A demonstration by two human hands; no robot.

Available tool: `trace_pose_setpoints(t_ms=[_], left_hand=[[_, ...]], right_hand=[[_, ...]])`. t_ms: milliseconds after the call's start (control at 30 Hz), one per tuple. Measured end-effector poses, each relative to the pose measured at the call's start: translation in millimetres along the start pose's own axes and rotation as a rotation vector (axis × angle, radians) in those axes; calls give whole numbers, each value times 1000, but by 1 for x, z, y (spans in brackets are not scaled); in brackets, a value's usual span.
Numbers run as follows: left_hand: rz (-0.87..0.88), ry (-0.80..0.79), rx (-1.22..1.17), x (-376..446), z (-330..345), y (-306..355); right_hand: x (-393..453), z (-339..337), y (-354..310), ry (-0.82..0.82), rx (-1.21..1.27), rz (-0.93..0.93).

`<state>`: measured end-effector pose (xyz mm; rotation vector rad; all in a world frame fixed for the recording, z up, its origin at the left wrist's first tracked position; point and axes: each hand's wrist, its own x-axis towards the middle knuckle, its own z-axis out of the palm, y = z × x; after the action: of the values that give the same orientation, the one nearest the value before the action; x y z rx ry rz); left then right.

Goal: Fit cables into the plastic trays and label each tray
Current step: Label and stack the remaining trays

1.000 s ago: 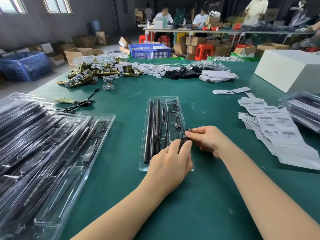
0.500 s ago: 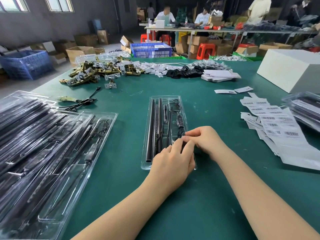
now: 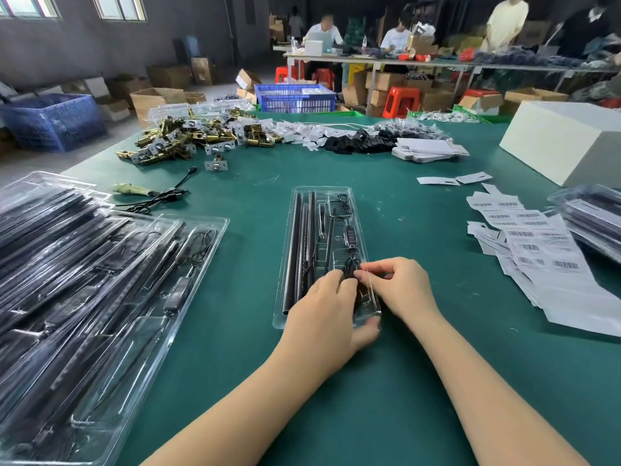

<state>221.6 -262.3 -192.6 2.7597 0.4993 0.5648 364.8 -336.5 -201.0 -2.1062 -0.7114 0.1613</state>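
Count, head view. Hands: 2, a left hand (image 3: 322,307) and a right hand (image 3: 400,285). Clear tray (image 3: 295,230) at centre of desk (image 3: 255,264): 1. Stacks of filled trays: 2, one at left (image 3: 84,280), one at right edge (image 3: 591,216); trays per stack cannot be told. Blue crates: 2, left (image 3: 50,119) and far centre (image 3: 295,97). White box (image 3: 564,139): 1. Red stools: at least 3. Loose black cable (image 3: 161,196) on desk: 1. Barcode labels (image 3: 537,243): one overlapping heap, uncounted. Brass fittings (image 3: 188,139): one pile, uncounted.

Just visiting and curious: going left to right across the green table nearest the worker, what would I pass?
Stacked filled trays → clear tray with the left hand and right hand working a black cable → barcode labels.
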Motion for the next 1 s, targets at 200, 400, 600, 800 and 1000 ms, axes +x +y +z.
trace_pose_setpoints(t_ms=[200, 400, 600, 800, 1000], left_hand=[[-26, -60, -29, 1, -6, -13], [7, -88, -61, 4, -16, -16], [1, -28, -70, -1, -11, -6], [-57, 48, -44, -2, -3, 0], [-97, 118, -41, -2, 3, 4]], right_hand=[[2, -2, 5, -77, -5, -6], [-1, -3, 3, -90, 41, -13], [-3, 0, 0, -112, -23, -37], [-1, -2, 1, -172, -66, -39], [-2, -4, 0, -180, -81, -50]])
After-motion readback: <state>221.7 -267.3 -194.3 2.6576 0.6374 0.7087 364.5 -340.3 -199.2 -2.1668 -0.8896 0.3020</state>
